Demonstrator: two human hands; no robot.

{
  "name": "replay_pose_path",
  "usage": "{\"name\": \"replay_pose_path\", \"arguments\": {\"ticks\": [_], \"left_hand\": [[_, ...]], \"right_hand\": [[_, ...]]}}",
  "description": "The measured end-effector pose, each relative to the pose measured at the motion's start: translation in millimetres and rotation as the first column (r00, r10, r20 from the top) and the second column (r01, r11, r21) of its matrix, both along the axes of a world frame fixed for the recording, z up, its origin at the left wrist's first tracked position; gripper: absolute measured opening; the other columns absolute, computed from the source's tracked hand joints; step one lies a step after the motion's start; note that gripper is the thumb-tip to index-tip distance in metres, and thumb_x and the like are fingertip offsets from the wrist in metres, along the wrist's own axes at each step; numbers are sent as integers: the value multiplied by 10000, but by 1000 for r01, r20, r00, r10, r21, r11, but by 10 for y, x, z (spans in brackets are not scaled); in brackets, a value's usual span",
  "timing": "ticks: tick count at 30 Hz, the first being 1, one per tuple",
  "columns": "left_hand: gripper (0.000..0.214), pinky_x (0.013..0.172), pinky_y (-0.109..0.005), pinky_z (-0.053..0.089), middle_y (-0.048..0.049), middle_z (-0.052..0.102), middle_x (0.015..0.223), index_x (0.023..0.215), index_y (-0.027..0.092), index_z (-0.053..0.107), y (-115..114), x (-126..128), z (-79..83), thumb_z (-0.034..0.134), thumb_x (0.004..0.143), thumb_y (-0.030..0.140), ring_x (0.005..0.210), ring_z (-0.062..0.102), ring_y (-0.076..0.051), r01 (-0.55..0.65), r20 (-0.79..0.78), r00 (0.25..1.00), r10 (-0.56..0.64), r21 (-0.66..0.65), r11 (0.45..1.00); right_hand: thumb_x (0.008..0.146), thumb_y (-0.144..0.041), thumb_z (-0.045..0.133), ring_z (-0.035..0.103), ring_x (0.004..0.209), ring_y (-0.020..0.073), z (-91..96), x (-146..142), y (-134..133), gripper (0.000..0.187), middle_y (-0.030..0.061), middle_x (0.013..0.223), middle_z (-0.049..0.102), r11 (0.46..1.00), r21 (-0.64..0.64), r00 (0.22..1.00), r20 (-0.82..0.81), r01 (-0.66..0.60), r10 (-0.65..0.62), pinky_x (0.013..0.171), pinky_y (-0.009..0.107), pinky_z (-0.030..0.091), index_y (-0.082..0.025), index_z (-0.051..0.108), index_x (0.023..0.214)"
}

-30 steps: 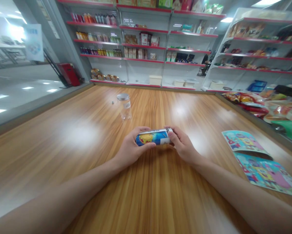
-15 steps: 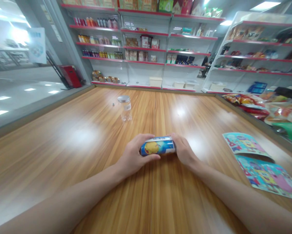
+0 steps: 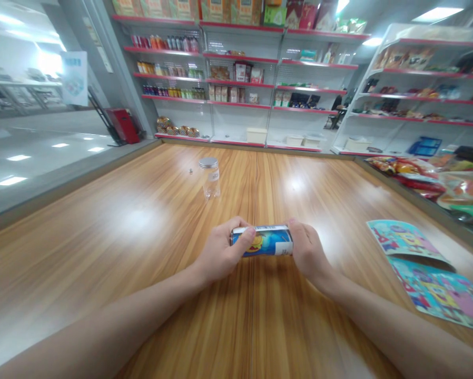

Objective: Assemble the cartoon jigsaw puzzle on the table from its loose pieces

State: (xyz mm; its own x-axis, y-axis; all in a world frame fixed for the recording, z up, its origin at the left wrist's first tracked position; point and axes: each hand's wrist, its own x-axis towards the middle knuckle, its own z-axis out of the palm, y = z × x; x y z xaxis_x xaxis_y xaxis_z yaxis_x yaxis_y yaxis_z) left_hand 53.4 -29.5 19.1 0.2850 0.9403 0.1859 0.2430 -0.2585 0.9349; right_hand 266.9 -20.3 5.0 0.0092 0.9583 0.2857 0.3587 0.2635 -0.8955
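Note:
A blue can [image 3: 266, 243] with yellow pictures, a white strip on top and a pale label lies sideways between my two hands. My left hand [image 3: 224, 249] is wrapped round its left end, thumb across the front. At the right end, my right hand [image 3: 308, 248] closes round it, with its fingers mostly hidden behind. Farther off stands a clear jar [image 3: 212, 184] with a silver lid, upright and apart from both hands.
Two colourful cartoon sheets [image 3: 437, 287] lie on the wooden table [image 3: 149, 252] at the right. Packaged snacks [image 3: 414, 173] line its far right side. Behind the table stand stocked shelves [image 3: 236, 79]. A tiny object [image 3: 190, 171] sits left of the jar.
My left thumb has moved from below the can up onto its front. The can is turned slightly, so its picture shows differently. The whole view has shifted a little.

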Motion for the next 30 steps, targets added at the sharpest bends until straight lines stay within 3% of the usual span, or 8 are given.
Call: {"name": "replay_pose_path", "arguments": {"ticks": [5, 12, 14, 19, 21, 25, 27, 30], "left_hand": [[490, 224, -187, 366, 30, 535, 678, 892, 169, 546, 11, 21, 56, 556, 902, 658, 320, 506, -97, 56, 91, 995, -35, -234, 971], [530, 253, -211, 473, 11, 505, 660, 932, 143, 606, 62, 30, 47, 631, 842, 665, 485, 557, -139, 154, 245, 969, -45, -450, 880], [546, 265, -198, 472, 20, 509, 604, 944, 134, 636, 93, 13, 52, 605, 855, 672, 394, 457, -92, 214, 292, 955, -52, -558, 802], [680, 321, -207, 506, 14, 510, 479, 903, 108, 683, 164, -26, 57, 427, 902, 738, 292, 182, -18, 432, 407, 900, -153, -794, 428], [675, 378, -240, 558, -9, 575, 557, 921, 104, 663, 154, -6, 11, 432, 899, 737, 301, 214, -11, 476, 473, 870, -138, -734, 484], [509, 469, -267, 602, 24, 640, 769, 1177, 189, 529, 73, 56, -136, 725, 835, 511, 378, 403, -24, 310, 488, 867, -104, -364, 879], [511, 440, -243, 570, 47, 623, 755, 1182, 211, 498, 43, 60, -185, 771, 818, 443, 390, 448, -39, 218, 414, 905, -98, -253, 943], [411, 383, -197, 490, 41, 610, 683, 1024, 174, 549, 47, 29, -200, 742, 837, 486, 370, 455, -50, 145, 322, 944, -70, -213, 966]], "right_hand": [[1022, -472, 345, 476, 526, 145, 7, 25, -3, 510, 10, 570, 529, 1000, 16, 998, 55, 11, -12, 471, 261, 328, -186, 529, 641], [1036, -443, 327, 526, 556, 155, 79, 35, -47, 496, 23, 614, 584, 994, 106, 985, 170, -8, -10, 509, 273, 356, -182, 559, 682], [1038, -417, 318, 522, 546, 156, 126, 61, -72, 472, 21, 617, 584, 986, 161, 969, 247, -35, -6, 516, 280, 355, -187, 580, 720], [968, -387, 409, 520, 560, 172, 188, 136, -93, 318, 29, 660, 589, 902, 392, 920, 393, -180, 13, 554, 313, 365, -196, 641, 865], [968, -400, 417, 510, 567, 172, 143, 139, -41, 319, 25, 657, 574, 930, 339, 950, 312, -145, 34, 549, 309, 366, -200, 634, 850], [984, -494, 407, 457, 539, 156, -46, 108, 150, 458, 2, 576, 483, 996, 80, 999, -7, 43, -43, 486, 277, 344, -211, 491, 633], [988, -513, 384, 451, 511, 152, -133, 90, 220, 491, -1, 549, 473, 998, 36, 998, -40, 43, -41, 456, 271, 341, -214, 457, 606], [1003, -521, 354, 467, 505, 152, -180, 68, 228, 510, -2, 553, 489, 1000, 28, 999, -46, 14, -13, 458, 269, 356, -207, 478, 620]]}}
